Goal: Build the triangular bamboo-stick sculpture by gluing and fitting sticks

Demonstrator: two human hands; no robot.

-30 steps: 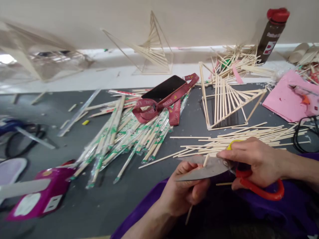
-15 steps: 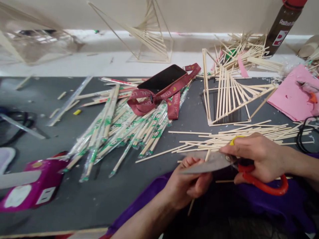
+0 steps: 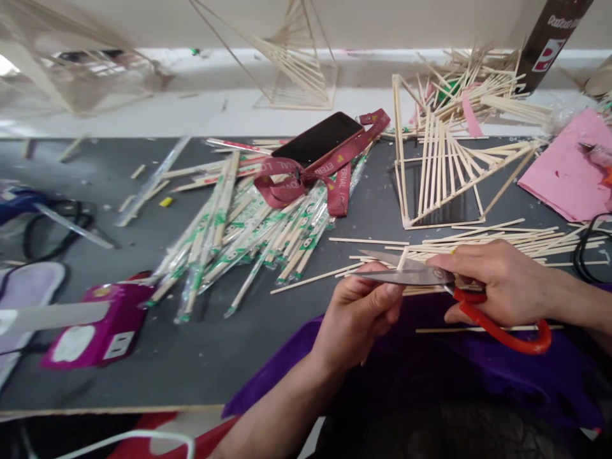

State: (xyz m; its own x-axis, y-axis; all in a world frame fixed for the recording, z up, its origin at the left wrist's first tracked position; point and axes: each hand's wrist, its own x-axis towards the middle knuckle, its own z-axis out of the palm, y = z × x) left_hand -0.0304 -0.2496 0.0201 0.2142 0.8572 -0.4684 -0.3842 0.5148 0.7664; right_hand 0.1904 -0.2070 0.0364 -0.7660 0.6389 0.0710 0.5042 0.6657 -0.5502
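Note:
My left hand is closed round a thin wooden stick, whose tip sticks up between the scissor blades. In my right hand are the red-handled scissors, their blades parted around the stick and pointing left. Loose thin sticks lie just behind both hands. A frame of glued sticks stands on the grey table beyond them. One more stick lies across the purple cloth below my right hand.
Wrapped chopsticks are heaped mid-table, with a phone and red lanyard on top. A magenta box sits at left. Pink paper, a dark bottle and piled sticks are at the back right.
The view has shifted, so the table items appear further right and higher. The scissor blades and my left hand are slightly differently angled, still around the same stick.

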